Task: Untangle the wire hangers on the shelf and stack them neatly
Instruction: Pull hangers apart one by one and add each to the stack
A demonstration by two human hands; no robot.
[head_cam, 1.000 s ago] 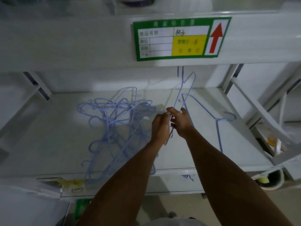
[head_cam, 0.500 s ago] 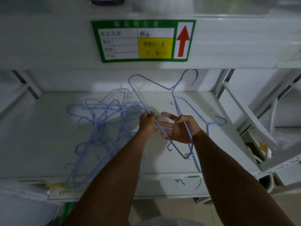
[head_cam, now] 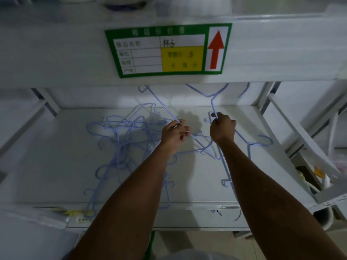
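A tangle of pale blue wire hangers lies on the left half of the white shelf. My left hand is shut on the straight wire of one blue hanger that slants up and back from the pile. My right hand is shut on another raised blue hanger, whose hook rises behind the upper shelf edge. More separated blue hangers lie flat on the right side of the shelf, partly hidden under my right forearm.
The upper shelf's front edge carries a green price label with a red arrow, close above the raised hangers. A slanted white brace borders the right. Small paper tags sit on the shelf's front lip at left.
My hands have drawn apart. The right hand, open half a second ago, has closed on a hanger's wire, and the lifted hangers now stand higher toward the upper shelf.
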